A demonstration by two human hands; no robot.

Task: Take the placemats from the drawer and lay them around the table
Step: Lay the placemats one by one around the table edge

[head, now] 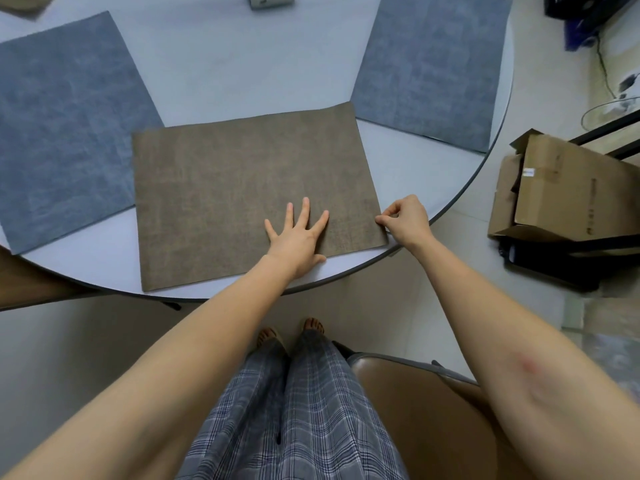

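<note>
Placemat, brown woven rectangle (242, 188): flat on round white table (214, 74), long axis sideways. Left hand (294, 237) splayed open, pressing it; right hand (407, 220) pinching its right edge, nearer that corner.

Both bare arms reach forward. The left hand (297, 237) lies flat, fingers spread; the right hand (405, 218) curls, thumb and forefinger pinched together.
</note>
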